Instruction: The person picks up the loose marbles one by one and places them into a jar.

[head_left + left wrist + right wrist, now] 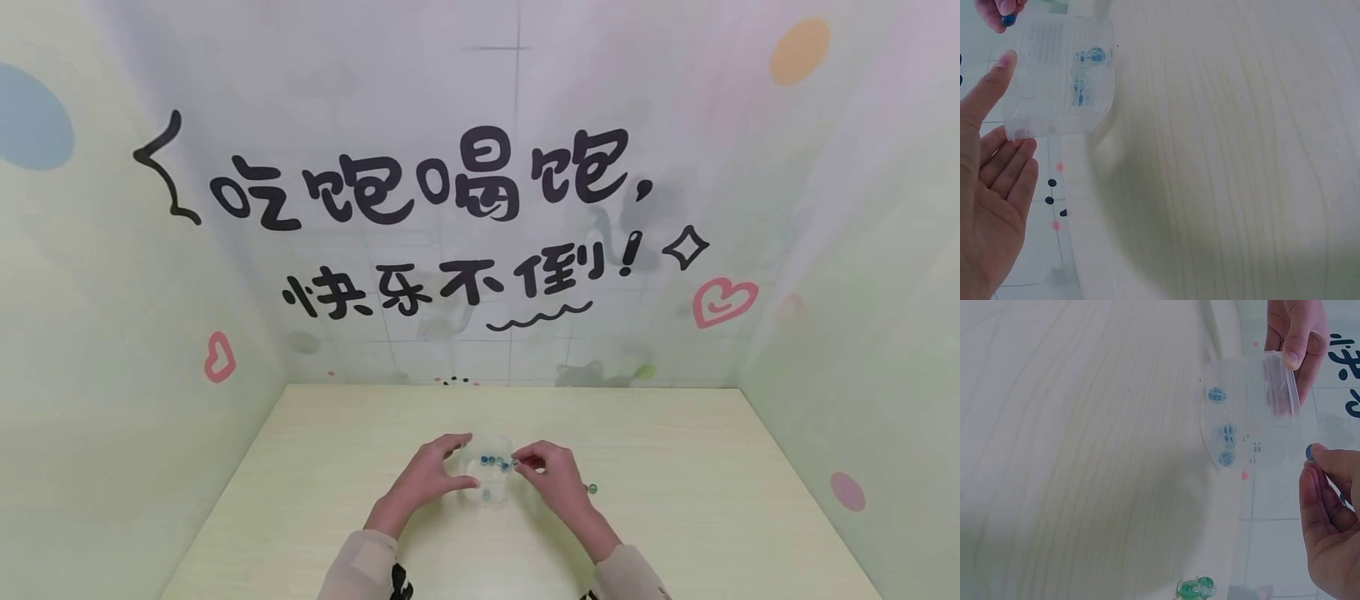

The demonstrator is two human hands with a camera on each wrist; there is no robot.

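My left hand (429, 477) holds a clear plastic container (1044, 109) by its rim, thumb on one side and fingers on the other. Several blue glass marbles (1080, 81) show through its wall, lying at the bottom. At the container's right side, my right hand (553, 477) pinches one blue marble (1310, 453) between thumb and fingertips. This marble is just above the opening, apart from the wall in the right wrist view. Green marbles (1196, 588) lie on the table near the right hand, partly hidden by the wrist in the head view.
The container stands on a pale wood-grain table (337, 442). A printed backdrop (450, 100) with black lettering rises behind the table's back edge, and pale side walls (112, 333) close in the left and right.
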